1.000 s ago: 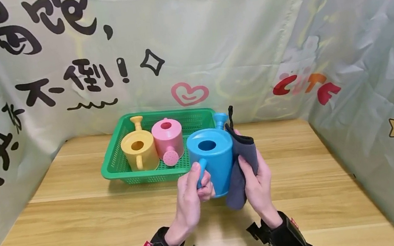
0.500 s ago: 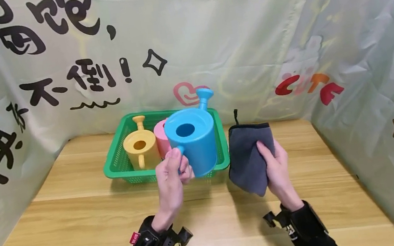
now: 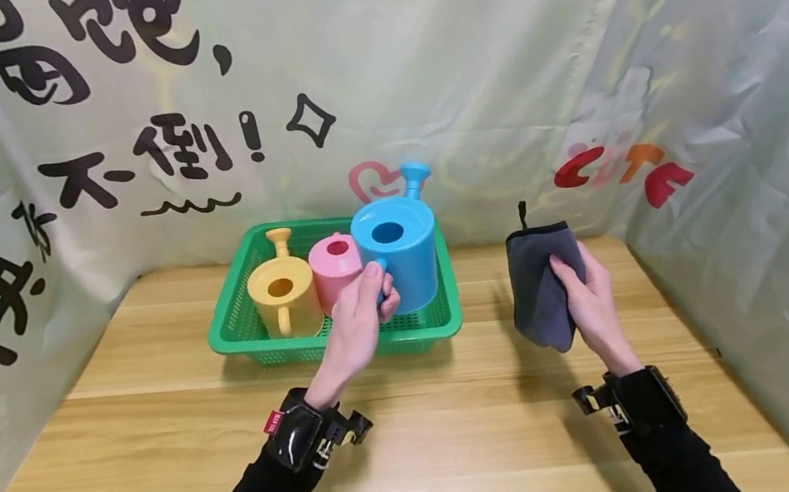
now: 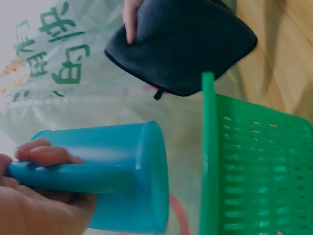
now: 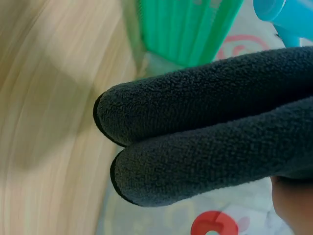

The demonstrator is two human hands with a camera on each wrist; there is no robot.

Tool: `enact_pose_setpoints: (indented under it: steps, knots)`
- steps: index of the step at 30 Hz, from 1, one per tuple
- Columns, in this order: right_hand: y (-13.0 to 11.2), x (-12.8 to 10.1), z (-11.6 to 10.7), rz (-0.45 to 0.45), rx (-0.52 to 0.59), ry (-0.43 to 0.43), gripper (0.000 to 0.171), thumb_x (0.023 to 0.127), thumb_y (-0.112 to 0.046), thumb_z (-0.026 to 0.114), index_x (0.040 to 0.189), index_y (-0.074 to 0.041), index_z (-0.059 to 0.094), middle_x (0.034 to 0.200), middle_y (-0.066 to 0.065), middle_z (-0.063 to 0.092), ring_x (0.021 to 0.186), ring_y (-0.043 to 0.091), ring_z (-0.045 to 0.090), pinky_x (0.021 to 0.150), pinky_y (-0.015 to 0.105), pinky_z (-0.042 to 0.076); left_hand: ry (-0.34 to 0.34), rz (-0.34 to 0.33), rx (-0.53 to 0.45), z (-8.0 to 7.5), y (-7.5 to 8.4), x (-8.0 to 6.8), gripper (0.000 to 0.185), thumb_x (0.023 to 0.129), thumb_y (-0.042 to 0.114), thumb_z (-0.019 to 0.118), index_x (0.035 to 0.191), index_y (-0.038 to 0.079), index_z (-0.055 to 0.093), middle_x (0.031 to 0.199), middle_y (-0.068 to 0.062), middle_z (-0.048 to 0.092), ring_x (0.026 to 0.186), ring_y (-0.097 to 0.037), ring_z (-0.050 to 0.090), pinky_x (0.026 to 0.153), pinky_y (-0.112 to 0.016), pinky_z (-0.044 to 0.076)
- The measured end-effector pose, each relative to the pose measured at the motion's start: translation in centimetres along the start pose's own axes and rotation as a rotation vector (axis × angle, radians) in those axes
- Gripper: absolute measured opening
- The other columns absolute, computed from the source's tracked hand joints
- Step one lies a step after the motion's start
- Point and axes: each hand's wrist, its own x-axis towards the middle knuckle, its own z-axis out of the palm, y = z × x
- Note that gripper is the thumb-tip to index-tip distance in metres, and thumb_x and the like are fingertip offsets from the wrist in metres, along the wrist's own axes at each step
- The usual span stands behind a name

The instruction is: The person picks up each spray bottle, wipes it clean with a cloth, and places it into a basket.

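My left hand [image 3: 358, 318] grips the handle of a blue watering can [image 3: 409, 269], its spout pointing up and back. In the head view the can overlaps the right part of a green basket [image 3: 224, 329]; the left wrist view shows its base apart from the basket rim [image 4: 209, 147]. A yellow watering can [image 3: 289, 307] and a pink watering can [image 3: 333, 267] stand in the basket, the pink one partly hidden. My right hand [image 3: 594, 298] pinches a folded dark grey cloth [image 3: 542, 284] with a black hanging loop, held above the table right of the basket.
The wooden table [image 3: 423, 452] bears the basket near its back edge. A printed pale curtain [image 3: 480, 99] hangs behind the table and along both sides.
The blue watering can has left the cloth and moved up, back and over the basket. My right hand has drawn the cloth away to the right.
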Motion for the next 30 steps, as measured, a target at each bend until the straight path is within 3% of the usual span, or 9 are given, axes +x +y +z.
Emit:
enact_pose_setpoints:
  steps: [6, 12, 16, 20, 23, 25, 30]
  knots:
    - [0.8, 1.0, -1.1, -0.069, -0.220, -0.065, 0.029, 0.105, -0.015, 0.051, 0.128, 0.003, 0.057, 0.102, -0.025, 0.059, 0.092, -0.003, 0.057, 0.080, 0.011, 0.044, -0.023, -0.047, 0.190, 0.6, -1.5, 0.8, 0.041, 0.112, 0.027, 0.028, 0.088, 0.006, 0.053, 0.080, -0.009, 0.053, 0.081, -0.029, 0.053, 0.077, -0.030, 0.039]
    - [1.4, 3.5, -2.4, -0.119, -0.326, -0.120, 0.032, 0.105, -0.014, 0.050, 0.132, 0.003, 0.056, 0.106, -0.028, 0.056, 0.096, -0.006, 0.052, 0.082, 0.009, 0.039, -0.079, -0.140, 0.288, 1.3, -2.6, 1.1, 0.043, 0.112, 0.029, 0.027, 0.092, 0.007, 0.059, 0.089, -0.010, 0.063, 0.091, -0.027, 0.057, 0.088, -0.036, 0.047]
    - [1.6, 5.4, -3.3, -0.141, -0.409, -0.068, 0.030, 0.103, -0.013, 0.051, 0.128, 0.002, 0.059, 0.109, -0.006, 0.063, 0.095, -0.006, 0.050, 0.085, 0.009, 0.035, -0.102, -0.185, 0.356, 1.7, -3.3, 1.1, 0.041, 0.112, 0.029, 0.027, 0.100, 0.007, 0.060, 0.096, -0.010, 0.067, 0.091, -0.024, 0.058, 0.085, -0.036, 0.049]
    - [2.2, 6.1, -3.5, -0.218, -0.557, -0.065, 0.030, 0.101, -0.009, 0.053, 0.129, 0.000, 0.059, 0.121, 0.025, 0.065, 0.103, 0.021, 0.062, 0.091, 0.028, 0.043, -0.136, -0.197, 0.431, 2.0, -3.7, 1.0, 0.040, 0.112, 0.027, 0.027, 0.106, 0.005, 0.060, 0.099, -0.012, 0.069, 0.085, -0.021, 0.058, 0.074, -0.031, 0.048]
    - [3.2, 5.4, -3.0, -0.314, -0.667, -0.205, 0.036, 0.099, -0.002, 0.054, 0.134, -0.003, 0.056, 0.130, 0.031, 0.061, 0.112, 0.047, 0.062, 0.094, 0.053, 0.048, -0.170, -0.187, 0.507, 2.0, -3.8, 0.9, 0.037, 0.112, 0.024, 0.029, 0.107, 0.003, 0.058, 0.100, -0.014, 0.069, 0.082, -0.020, 0.058, 0.070, -0.029, 0.047]
    - [4.2, 4.4, -2.6, -0.388, -0.726, -0.367, 0.041, 0.097, 0.003, 0.056, 0.138, -0.002, 0.054, 0.136, 0.030, 0.059, 0.120, 0.053, 0.058, 0.098, 0.065, 0.045, -0.199, -0.177, 0.567, 1.9, -3.8, 0.9, 0.034, 0.111, 0.022, 0.031, 0.103, 0.001, 0.057, 0.092, -0.014, 0.065, 0.075, -0.019, 0.056, 0.064, -0.027, 0.045]
    - [6.2, 0.8, -1.8, -0.420, -0.892, -0.753, 0.046, 0.095, 0.001, 0.060, 0.141, -0.006, 0.055, 0.144, 0.023, 0.056, 0.129, 0.044, 0.057, 0.103, 0.060, 0.047, -0.280, -0.185, 0.673, 1.2, -3.9, 1.2, 0.030, 0.109, 0.018, 0.035, 0.090, 0.002, 0.051, 0.070, -0.005, 0.045, 0.057, -0.017, 0.048, 0.048, -0.023, 0.033]
